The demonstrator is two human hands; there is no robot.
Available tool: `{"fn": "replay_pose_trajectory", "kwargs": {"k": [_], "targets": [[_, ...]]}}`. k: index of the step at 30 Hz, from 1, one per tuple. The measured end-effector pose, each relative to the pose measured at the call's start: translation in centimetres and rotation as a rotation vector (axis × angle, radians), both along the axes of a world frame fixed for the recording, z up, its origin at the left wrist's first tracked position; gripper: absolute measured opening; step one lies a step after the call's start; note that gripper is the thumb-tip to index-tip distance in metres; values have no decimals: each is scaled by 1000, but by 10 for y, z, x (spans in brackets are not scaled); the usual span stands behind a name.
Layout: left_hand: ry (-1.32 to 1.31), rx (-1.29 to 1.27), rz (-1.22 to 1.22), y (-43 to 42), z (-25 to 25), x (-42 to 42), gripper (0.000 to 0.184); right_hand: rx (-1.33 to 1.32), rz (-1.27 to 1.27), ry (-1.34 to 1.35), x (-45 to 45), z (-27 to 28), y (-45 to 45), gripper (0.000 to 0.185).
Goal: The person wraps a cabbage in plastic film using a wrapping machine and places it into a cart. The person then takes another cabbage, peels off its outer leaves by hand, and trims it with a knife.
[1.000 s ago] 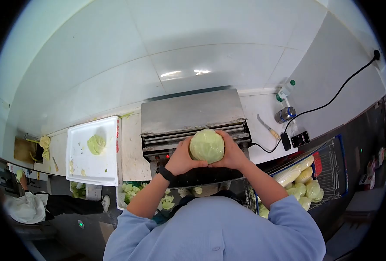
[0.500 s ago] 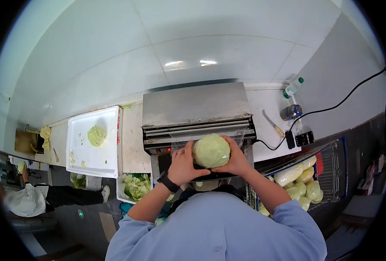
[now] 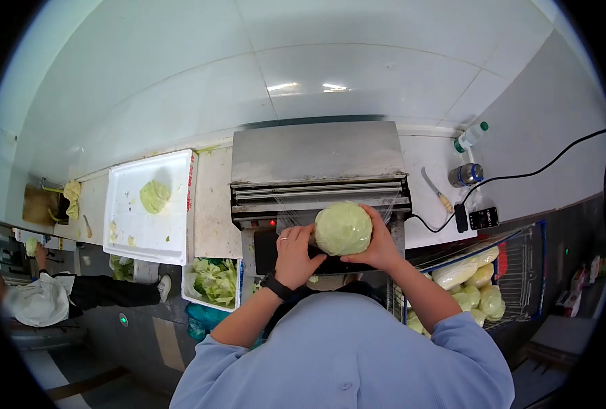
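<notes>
The round pale-green cabbage (image 3: 344,228) hid part of the right hand (image 3: 380,248). Writing on the black rectangular phone (image 3: 483,218) was too small to read, and the view's bottom edge cut off the light-blue fabric shirt (image 3: 344,347).

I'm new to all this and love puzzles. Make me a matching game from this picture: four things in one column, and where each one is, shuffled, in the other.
Things
1. round cabbage
2. wooden-handled knife
3. pale green leaf
4. napa cabbage

Places
A. in the shopping cart
B. on the counter, beside the metal wrapping machine
C. between the left hand and the right hand
D. in the white tray

Right pairs: 1-C, 2-B, 3-D, 4-A
</notes>
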State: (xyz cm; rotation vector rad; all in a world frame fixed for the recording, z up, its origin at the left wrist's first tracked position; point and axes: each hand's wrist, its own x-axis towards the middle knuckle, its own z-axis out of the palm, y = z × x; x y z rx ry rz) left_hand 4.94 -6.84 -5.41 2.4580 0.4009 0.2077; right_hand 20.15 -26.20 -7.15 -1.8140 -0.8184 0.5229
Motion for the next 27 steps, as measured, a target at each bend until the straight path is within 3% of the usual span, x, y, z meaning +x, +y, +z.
{"fn": "replay_pose_trajectory", "kwargs": {"k": [9,14,17,20,23,27], "targets": [[-87,-14,86,-13,-25,-8,38,-51,57,57,1,3,-2,124],[-110,89,-105,-8,-17,-35,28,-141,106,358,-19,14,-12,124],[-118,62,-239,-2,-11,-58,19,-147,143,380,-40,9,-23,125],[-56,29,-423,13,-3,-82,17,-127,93,654,-78,3,-36,119],[-110,-174,-584,36,2,-103,21,24,-22,896,-121,-11,-48,115],[-99,-519,-507,69,16,-109,13,198,-188,1111,-167,-14,-50,120]]}}
